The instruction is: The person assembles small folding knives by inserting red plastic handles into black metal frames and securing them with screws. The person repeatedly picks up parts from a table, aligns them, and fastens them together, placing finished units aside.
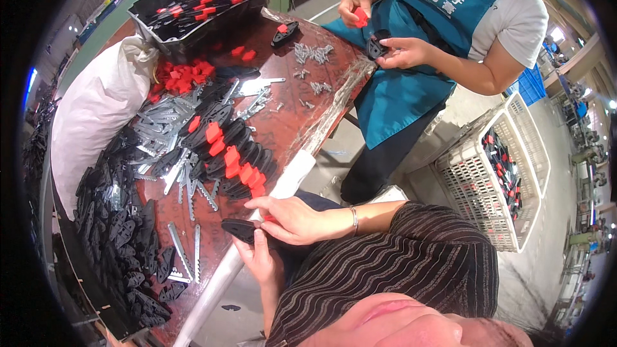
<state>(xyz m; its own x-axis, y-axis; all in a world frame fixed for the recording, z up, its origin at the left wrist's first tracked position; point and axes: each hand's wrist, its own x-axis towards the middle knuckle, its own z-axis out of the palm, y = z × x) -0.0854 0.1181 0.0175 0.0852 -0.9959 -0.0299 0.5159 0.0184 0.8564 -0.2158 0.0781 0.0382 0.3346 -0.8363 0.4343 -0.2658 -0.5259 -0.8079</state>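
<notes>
My left hand (258, 258) grips a black plastic handle shell (238, 229) near the table's front edge, thumb on top. Just above it, my right hand (299, 220), with a bracelet at the wrist, has its fingers closed beside the shell. A bit of a red plastic piece (270, 218) shows between them, mostly hidden by the fingers. Beyond my hands, a row of black shells with red pieces (232, 162) on them runs across the table. Loose toothed metal blades (198, 254) lie to the left of it.
Black shells (122, 244) heap at left beside a white sack (106, 112). Red pieces (183, 78) and a black bin (186, 45) of assembled parts stand farther back. Across the corner, a co-worker's hands (405, 53) hold a black shell and red piece. A white crate (472, 180) stands right.
</notes>
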